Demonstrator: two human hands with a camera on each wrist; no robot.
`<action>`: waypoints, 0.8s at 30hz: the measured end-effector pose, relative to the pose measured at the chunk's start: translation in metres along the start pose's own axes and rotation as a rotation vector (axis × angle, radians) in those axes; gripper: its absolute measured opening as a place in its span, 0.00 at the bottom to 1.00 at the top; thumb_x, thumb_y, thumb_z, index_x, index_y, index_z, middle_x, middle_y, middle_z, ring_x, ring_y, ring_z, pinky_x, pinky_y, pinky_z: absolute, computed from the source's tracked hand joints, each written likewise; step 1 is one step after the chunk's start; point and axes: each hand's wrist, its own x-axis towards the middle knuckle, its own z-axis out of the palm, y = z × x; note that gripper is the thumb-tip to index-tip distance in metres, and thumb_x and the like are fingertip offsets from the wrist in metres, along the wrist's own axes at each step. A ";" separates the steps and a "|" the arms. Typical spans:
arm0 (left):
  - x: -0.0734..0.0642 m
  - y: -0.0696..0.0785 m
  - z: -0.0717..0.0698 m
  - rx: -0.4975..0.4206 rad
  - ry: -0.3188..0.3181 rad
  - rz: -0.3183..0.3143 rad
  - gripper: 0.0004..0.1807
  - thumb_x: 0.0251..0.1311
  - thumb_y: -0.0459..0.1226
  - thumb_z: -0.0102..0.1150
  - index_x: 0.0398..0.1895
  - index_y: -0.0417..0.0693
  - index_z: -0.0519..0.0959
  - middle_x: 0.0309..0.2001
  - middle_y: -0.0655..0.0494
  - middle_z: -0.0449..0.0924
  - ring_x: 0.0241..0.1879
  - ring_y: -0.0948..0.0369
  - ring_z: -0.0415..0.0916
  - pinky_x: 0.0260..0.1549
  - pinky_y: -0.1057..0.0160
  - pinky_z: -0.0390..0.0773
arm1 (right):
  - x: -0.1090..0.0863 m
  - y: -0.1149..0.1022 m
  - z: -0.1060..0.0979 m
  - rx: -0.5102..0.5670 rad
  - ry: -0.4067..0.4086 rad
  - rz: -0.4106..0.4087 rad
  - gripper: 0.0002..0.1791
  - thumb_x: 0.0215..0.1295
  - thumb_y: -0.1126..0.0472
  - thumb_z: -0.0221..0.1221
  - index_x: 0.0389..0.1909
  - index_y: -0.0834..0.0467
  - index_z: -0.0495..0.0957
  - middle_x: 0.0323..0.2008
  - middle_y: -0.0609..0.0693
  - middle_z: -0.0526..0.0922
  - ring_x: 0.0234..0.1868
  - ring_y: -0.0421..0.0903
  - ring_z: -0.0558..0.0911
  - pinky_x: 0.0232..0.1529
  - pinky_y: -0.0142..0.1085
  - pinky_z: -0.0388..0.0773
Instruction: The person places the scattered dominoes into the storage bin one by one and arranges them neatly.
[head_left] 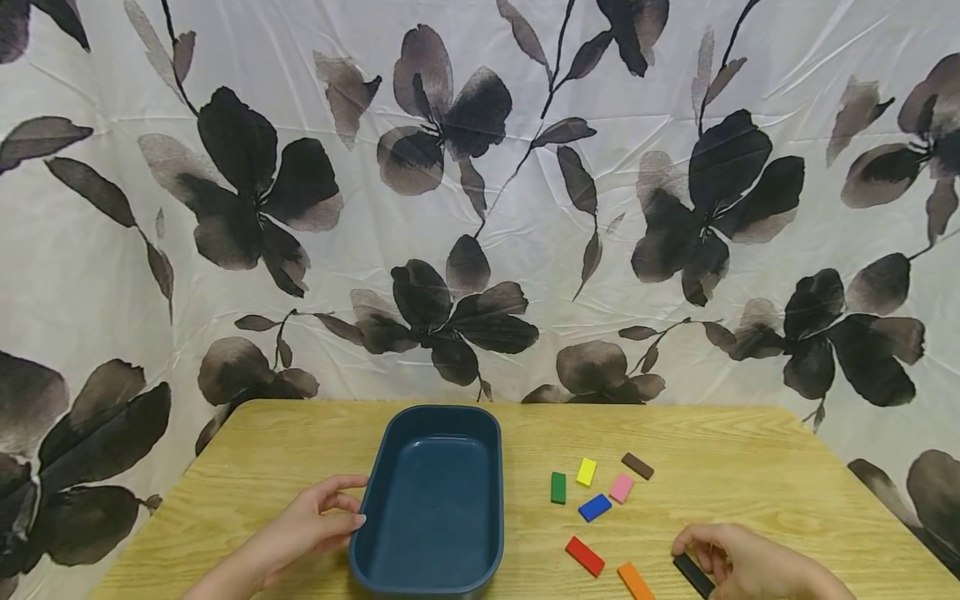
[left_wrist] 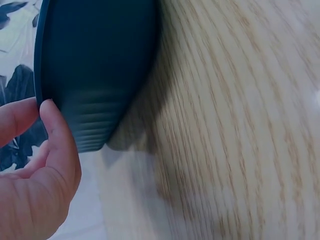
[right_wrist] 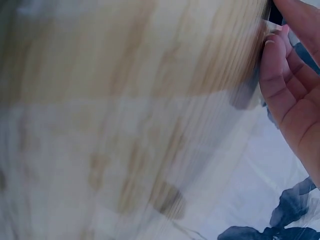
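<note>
A deep dark-blue plastic tub (head_left: 427, 421) stands left of the table's middle. My left hand (head_left: 322, 521) pinches its left rim, with the thumb (left_wrist: 57, 130) against the outer wall in the left wrist view. At the lower right, my right hand (head_left: 750, 558) holds a flat black block (head_left: 692, 575) by its edges, low over the table. Only a dark corner of that block (right_wrist: 275, 15) shows in the right wrist view, beside the thumb. Nearest to this hand lie an orange block (head_left: 636, 581) and a red block (head_left: 585, 556).
Farther back on the wooden table (head_left: 750, 467) lie loose blocks: green (head_left: 558, 488), yellow (head_left: 587, 472), blue (head_left: 595, 507), pink (head_left: 621, 488) and brown (head_left: 637, 466). A flower-patterned cloth (head_left: 570, 250) hangs behind the table's back edge.
</note>
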 end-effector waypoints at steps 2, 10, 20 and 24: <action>0.000 0.000 -0.001 -0.016 0.000 -0.011 0.36 0.58 0.35 0.60 0.64 0.28 0.55 0.39 0.49 0.69 0.37 0.59 0.74 0.37 0.64 0.77 | 0.001 0.000 0.000 -0.034 0.010 -0.004 0.23 0.52 0.66 0.65 0.50 0.61 0.71 0.30 0.49 0.72 0.29 0.35 0.70 0.24 0.27 0.68; 0.000 0.004 -0.001 -0.069 0.000 -0.090 0.36 0.59 0.33 0.59 0.66 0.31 0.53 0.39 0.49 0.72 0.35 0.61 0.75 0.36 0.64 0.77 | 0.007 -0.004 -0.006 -0.079 0.046 -0.037 0.23 0.50 0.70 0.64 0.48 0.62 0.69 0.28 0.42 0.71 0.24 0.30 0.69 0.21 0.27 0.69; 0.000 0.006 -0.001 -0.088 -0.010 -0.065 0.36 0.58 0.30 0.59 0.65 0.30 0.52 0.38 0.51 0.71 0.35 0.61 0.75 0.35 0.64 0.77 | 0.027 -0.024 -0.013 0.085 0.103 0.019 0.26 0.51 0.72 0.63 0.52 0.68 0.66 0.34 0.53 0.70 0.25 0.35 0.72 0.29 0.29 0.74; 0.000 0.006 -0.001 -0.098 -0.006 -0.074 0.36 0.58 0.30 0.59 0.65 0.31 0.53 0.37 0.51 0.70 0.35 0.61 0.75 0.35 0.64 0.77 | 0.039 -0.032 -0.013 0.084 0.126 0.009 0.28 0.51 0.71 0.64 0.53 0.70 0.65 0.34 0.53 0.70 0.26 0.35 0.72 0.30 0.29 0.74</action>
